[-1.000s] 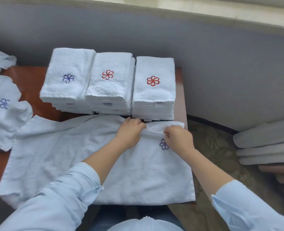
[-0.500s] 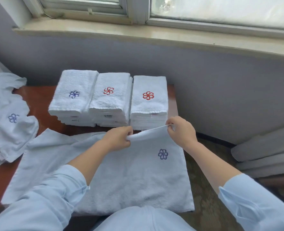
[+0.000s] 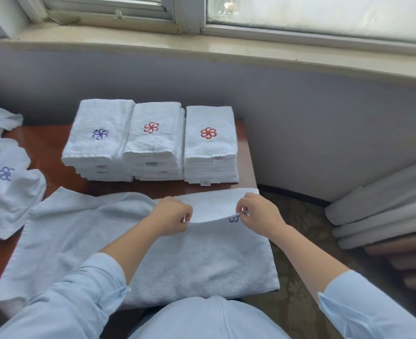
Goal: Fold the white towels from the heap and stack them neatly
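Within the last half second the left hand and right hand have drawn the towel's far hem back toward the person, half covering its blue flower emblem, so a fold is under way. Each grip is a narrow pinch on that hem. The soft white terry towel lies on the glossy red-brown desk, in front of three squared stacks, with the rumpled heap at left.

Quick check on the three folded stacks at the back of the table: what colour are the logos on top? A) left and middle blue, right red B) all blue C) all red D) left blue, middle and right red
D: the left stack shows a blue-purple logo, while the middle stack and the right stack both show red ones.
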Demonstrator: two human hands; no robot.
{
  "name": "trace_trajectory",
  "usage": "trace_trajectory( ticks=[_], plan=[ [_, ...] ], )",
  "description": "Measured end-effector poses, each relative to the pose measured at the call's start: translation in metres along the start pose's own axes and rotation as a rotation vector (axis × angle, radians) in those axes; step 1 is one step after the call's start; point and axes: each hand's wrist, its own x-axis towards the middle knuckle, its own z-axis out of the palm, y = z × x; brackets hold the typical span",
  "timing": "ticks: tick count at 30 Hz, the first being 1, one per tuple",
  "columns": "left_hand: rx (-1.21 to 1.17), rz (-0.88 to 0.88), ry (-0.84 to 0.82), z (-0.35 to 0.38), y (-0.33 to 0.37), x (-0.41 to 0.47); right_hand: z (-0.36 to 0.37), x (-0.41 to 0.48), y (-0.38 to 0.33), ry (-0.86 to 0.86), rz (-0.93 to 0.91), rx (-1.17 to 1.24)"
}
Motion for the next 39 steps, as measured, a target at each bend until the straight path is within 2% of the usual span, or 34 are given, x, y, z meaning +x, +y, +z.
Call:
trace_trajectory(
  ticks=[3, 13, 16, 19, 21, 25, 29, 39],
  plan=[
    [-0.114, -0.001, -0.062, 0.008, 0.008, -0.008, 0.010, -0.010, 0.004, -0.049, 0.024, -0.014],
    [-0.155, -0.095, -0.253, 0.033, 0.030, -0.020, 0.033, -0.031, 0.001, -0.246, 0.025, -0.152],
    [-0.178, -0.173, -0.204, 0.035, 0.035, -0.018, 0.037, -0.036, -0.007, -0.180, 0.063, -0.109],
    [-0.129, -0.250, -0.057, 0.040, 0.038, -0.020, 0.049, -0.039, -0.016, -0.078, 0.019, -0.012],
    [-0.049, -0.255, -0.018, 0.049, 0.040, -0.025, 0.060, -0.041, -0.021, -0.165, -0.033, -0.006],
    [-0.025, -0.286, -0.128, 0.066, 0.048, -0.033, 0.081, -0.040, -0.027, -0.366, -0.043, -0.165],
    [-0.041, -0.272, -0.183, 0.070, 0.047, -0.027, 0.089, -0.035, -0.030, -0.411, 0.034, -0.171],
    [-0.084, -0.193, -0.162, 0.050, 0.055, 0.017, 0.061, -0.022, 0.006, -0.445, 0.117, -0.129]
  ],
)
